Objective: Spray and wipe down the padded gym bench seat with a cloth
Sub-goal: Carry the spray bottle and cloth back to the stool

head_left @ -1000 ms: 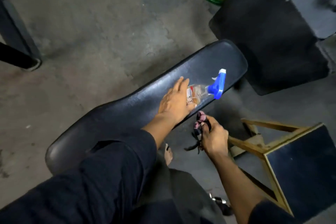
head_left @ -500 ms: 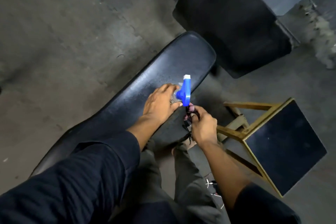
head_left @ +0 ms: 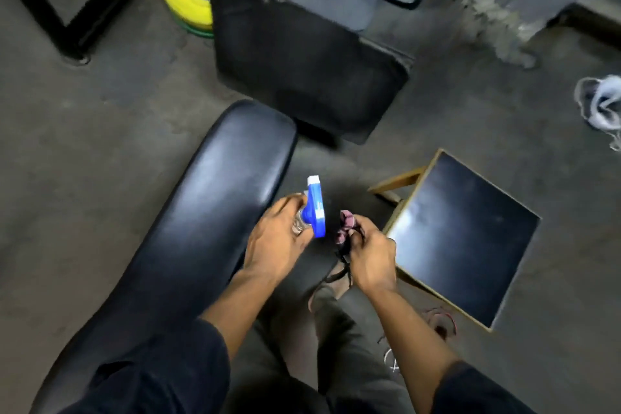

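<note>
Fingers [head_left: 285, 208] of the left hand [head_left: 272, 242] grip the bottle [head_left: 311, 212]; the right hand [head_left: 369, 255] pinches the cloth [head_left: 344, 228].
The bench [head_left: 215, 198] looks dry: spraying and wiping both seem left.

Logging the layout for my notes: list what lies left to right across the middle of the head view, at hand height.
Bench seat → left hand → spray bottle → cloth → right hand → stool.

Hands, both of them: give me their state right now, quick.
Left hand: closed around the spray bottle.
Right hand: closed on the cloth, pinching it.
</note>
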`<state>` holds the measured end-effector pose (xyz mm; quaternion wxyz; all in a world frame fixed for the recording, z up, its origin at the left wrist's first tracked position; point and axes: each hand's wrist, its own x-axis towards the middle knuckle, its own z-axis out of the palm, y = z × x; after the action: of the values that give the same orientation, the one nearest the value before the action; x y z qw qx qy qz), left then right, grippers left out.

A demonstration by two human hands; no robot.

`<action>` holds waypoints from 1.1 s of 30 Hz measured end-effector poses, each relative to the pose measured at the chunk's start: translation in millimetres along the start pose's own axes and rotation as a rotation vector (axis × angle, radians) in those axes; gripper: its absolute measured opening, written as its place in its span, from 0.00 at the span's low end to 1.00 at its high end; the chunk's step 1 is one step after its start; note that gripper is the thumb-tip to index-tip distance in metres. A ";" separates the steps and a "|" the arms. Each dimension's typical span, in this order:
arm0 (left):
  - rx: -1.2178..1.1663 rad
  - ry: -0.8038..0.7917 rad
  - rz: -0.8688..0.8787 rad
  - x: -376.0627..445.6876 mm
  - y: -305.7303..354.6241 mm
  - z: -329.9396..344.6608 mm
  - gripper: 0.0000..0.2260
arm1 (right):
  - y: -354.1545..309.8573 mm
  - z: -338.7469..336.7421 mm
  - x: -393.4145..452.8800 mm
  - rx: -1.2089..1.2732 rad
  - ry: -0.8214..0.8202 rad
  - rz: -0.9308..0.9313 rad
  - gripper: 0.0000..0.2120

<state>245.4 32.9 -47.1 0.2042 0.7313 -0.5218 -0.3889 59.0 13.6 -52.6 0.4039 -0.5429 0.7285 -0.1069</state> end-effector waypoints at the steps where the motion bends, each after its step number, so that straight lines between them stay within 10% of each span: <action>1: 0.001 -0.022 0.028 1.7 20.1 13.6 0.23 | 14.9 -19.6 2.8 0.020 0.037 0.020 0.26; 17: 0.063 -0.312 0.177 16.8 219.1 196.3 0.20 | 218.9 -194.0 53.6 0.152 0.270 0.396 0.20; 22: 0.196 -0.360 0.236 20.1 234.1 210.6 0.17 | 225.6 -185.7 66.9 0.555 0.193 0.448 0.16; 33: 0.274 -0.347 0.318 27.2 238.8 226.4 0.13 | 247.5 -168.0 61.2 -0.340 -0.417 0.328 0.40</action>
<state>-71.8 -56.8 -27.5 0.0695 0.5835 -0.7050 -0.3970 -239.0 8.3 -119.2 0.4598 -0.4881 0.7153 0.1965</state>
